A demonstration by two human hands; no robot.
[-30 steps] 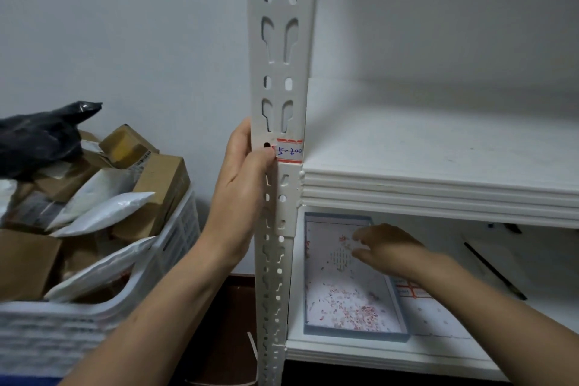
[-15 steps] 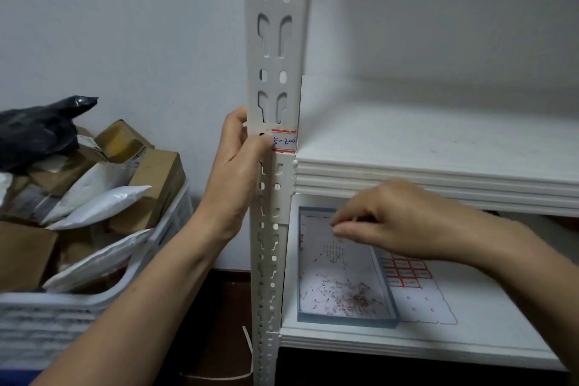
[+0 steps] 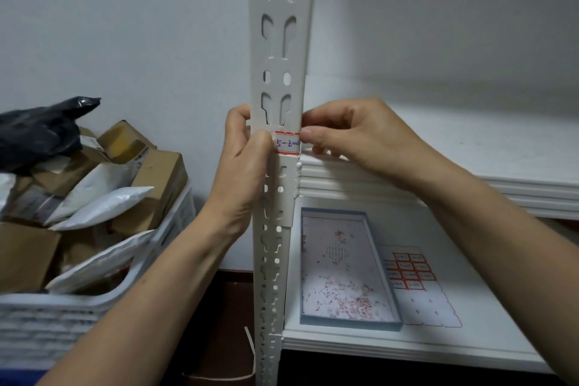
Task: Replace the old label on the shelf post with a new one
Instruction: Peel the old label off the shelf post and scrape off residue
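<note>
A white perforated shelf post stands upright in the middle of the head view. On it at hand height sticks a white label with red bands and blue handwriting. My left hand wraps round the post from the left, its thumb pressing on the label's left end. My right hand has come in from the right, fingers curled, and its fingertips pinch the label's right edge at the post's corner. A sheet of red-bordered labels lies on the lower shelf.
A shallow blue-rimmed tray strewn with red paper scraps lies on the lower shelf beside the label sheet. The upper shelf board runs right from the post. A white crate of cartons and mailers stands at left.
My right hand has risen from the tray on the lower shelf to the label on the post. My left hand has stayed on the post.
</note>
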